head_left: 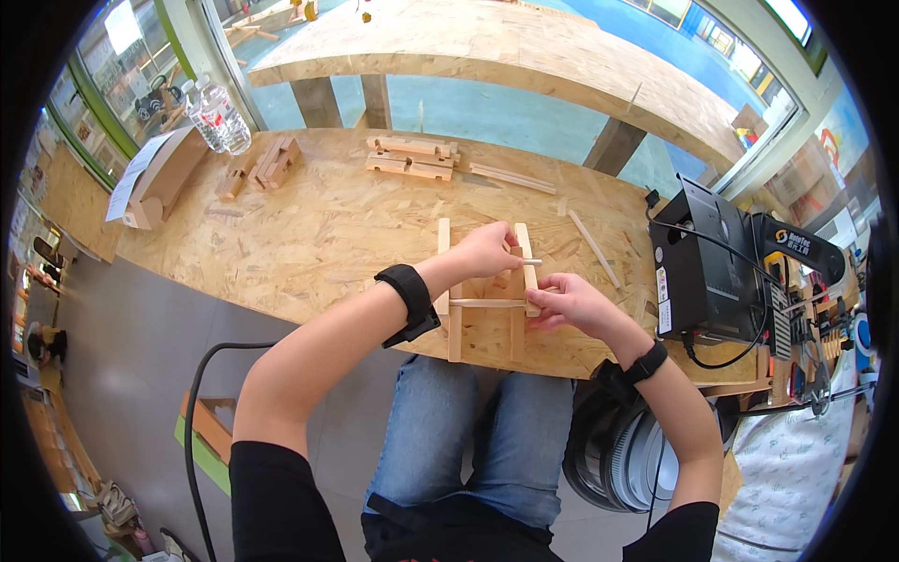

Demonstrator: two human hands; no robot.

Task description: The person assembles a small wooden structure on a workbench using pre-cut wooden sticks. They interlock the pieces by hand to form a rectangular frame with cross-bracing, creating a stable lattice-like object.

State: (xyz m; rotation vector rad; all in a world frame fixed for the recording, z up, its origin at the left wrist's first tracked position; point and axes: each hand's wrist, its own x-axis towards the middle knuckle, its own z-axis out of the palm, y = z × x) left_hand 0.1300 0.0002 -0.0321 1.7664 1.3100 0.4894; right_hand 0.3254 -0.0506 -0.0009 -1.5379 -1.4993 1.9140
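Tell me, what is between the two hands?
In the head view, a small wooden frame lies between the left hand and right hand; both hands grip its sticks.

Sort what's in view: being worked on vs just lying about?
In hand: wooden slat frame, thin dowel, left hand, right hand.
Lying about: water bottles, notched wood blocks, loose sticks, black machine, cardboard box.
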